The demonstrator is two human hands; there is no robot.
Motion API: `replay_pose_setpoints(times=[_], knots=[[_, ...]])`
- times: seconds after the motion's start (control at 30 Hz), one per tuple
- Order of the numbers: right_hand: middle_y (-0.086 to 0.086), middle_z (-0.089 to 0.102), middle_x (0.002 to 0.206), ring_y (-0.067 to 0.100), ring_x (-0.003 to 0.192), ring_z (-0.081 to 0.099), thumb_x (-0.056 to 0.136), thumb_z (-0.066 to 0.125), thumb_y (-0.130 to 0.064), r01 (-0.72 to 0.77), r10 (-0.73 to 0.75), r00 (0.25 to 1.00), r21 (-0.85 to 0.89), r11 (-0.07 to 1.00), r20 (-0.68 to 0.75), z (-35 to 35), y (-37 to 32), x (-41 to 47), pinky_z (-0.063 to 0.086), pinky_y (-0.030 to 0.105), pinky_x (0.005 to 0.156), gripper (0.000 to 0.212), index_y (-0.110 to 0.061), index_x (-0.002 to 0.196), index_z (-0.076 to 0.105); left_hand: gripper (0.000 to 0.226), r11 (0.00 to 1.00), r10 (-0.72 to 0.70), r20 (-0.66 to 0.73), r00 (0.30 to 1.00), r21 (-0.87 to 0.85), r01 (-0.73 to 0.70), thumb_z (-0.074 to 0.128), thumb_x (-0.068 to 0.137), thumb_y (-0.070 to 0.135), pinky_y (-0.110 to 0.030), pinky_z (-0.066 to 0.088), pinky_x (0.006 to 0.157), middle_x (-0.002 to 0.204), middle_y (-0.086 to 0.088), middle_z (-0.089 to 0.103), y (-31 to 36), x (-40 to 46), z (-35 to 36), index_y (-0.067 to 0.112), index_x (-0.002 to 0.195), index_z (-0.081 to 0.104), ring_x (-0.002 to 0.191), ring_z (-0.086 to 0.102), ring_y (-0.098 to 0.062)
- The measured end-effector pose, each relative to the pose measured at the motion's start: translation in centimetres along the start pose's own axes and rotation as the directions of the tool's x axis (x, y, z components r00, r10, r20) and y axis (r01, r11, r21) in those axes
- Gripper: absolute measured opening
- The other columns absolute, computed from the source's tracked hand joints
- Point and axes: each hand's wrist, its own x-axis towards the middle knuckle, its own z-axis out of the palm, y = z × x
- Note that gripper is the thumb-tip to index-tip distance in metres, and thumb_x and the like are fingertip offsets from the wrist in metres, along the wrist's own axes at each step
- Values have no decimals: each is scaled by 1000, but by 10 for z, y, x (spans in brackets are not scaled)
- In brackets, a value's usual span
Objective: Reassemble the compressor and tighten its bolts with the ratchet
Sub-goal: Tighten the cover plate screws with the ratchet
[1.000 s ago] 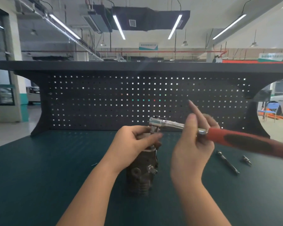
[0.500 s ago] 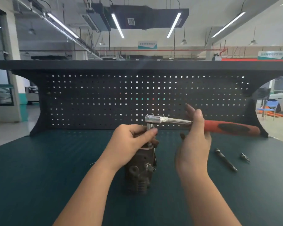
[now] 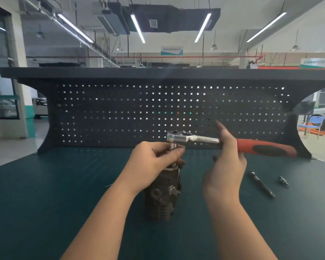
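A dark, grimy compressor (image 3: 162, 199) stands upright on the green bench mat, in the middle of the head view. Over its top sits the ratchet (image 3: 195, 138), chrome head to the left and red-and-black handle (image 3: 266, 148) pointing right. My left hand (image 3: 154, 164) curls round the socket under the ratchet head and hides the compressor's top. My right hand (image 3: 225, 162) holds the ratchet shaft where chrome meets red, index finger raised straight. The bolt under the socket is hidden.
A long extension bar (image 3: 262, 184) and a small socket piece (image 3: 283, 182) lie on the mat to the right of my right hand. A dark pegboard back panel (image 3: 120, 113) with a shelf on top closes the bench's far side.
The ratchet handle has swung away from me, from pointing down-right to nearly level toward the right. My right hand followed it. My left hand stayed on the socket.
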Motion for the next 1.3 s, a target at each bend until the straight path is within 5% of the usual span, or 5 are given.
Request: replay_pose_setpoints(times=[0.27, 0.6, 0.8, 1.1, 1.3], knots=[[-10, 53, 120, 14, 116, 39, 86, 62, -33, 792, -580, 596, -290, 536, 555, 21, 0, -28, 40, 30, 94, 17, -41, 100, 67, 38, 990, 11, -44, 999, 141, -4, 57, 93, 10, -16, 41, 52, 53, 2, 62, 4, -1, 0, 17, 57, 65, 51, 52, -2], [-15, 65, 87, -8, 83, 59, 95, 51, -26, 187, -186, 982, -128, 974, 22, 11, -5, -2, 42, 10, 76, 12, -24, 97, 62, 7, 998, 16, -19, 1000, -58, -17, 78, 77, 32, -16, 51, 65, 77, 1, 76, 0, 1, 1, 27, 82, 78, 73, 72, -10], [-15, 51, 105, 4, 104, 40, 84, 59, -53, 844, -634, 534, -314, 434, 559, 16, -4, -18, 36, 35, 88, 22, -38, 99, 58, 18, 999, -30, -110, 993, 18, 32, 61, 82, 31, -23, 47, 59, 48, 18, 59, 2, 5, 4, 29, 69, 73, 49, 54, 6], [-28, 64, 92, -7, 92, 60, 91, 56, -24, 169, -169, 986, -12, 986, 16, 3, 1, 3, 43, 13, 86, 16, -31, 103, 65, 7, 999, -39, -38, 999, -20, 38, 72, 81, 28, -12, 49, 63, 72, 1, 75, 5, 3, -3, 24, 77, 75, 66, 69, -4], [-12, 53, 108, 3, 110, 37, 94, 53, -49, 936, -666, 349, -206, 286, 659, 23, 6, -30, 35, 37, 90, 25, -31, 97, 71, 26, 766, -118, -299, 947, 579, 278, 59, 95, 14, -6, 45, 79, 100, 3, 53, -1, -7, 15, -9, 108, 57, 90, 54, 2]])
